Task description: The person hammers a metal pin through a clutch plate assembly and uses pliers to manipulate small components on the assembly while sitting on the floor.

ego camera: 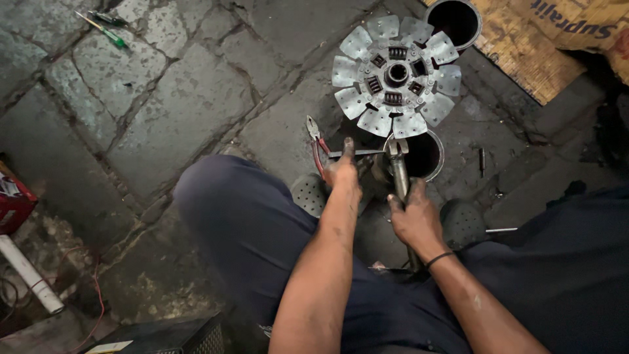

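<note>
while the left hand [341, 172] pins a rod [357, 153], right hand [413, 219] fingers grasp the wrench [398, 172] beneath the clutch disc [396, 75].

A floor [151, 111] of grey, uneven stone slabs with dark cracked joints carries everything. A green-handled screwdriver [101, 29] lies at the upper left, red-handled pliers [316, 145] near the middle, a short dark bolt [481, 161] to the right, and a white pipe [29, 275] with a thin red wire [98, 295] at the lower left. A round metal clutch disc [396, 75] with silver pads rests across two dark cylinders, one at the top [455, 19] and one below [426, 156], and a brown woven mat [524, 62] covers the upper right corner.
</note>
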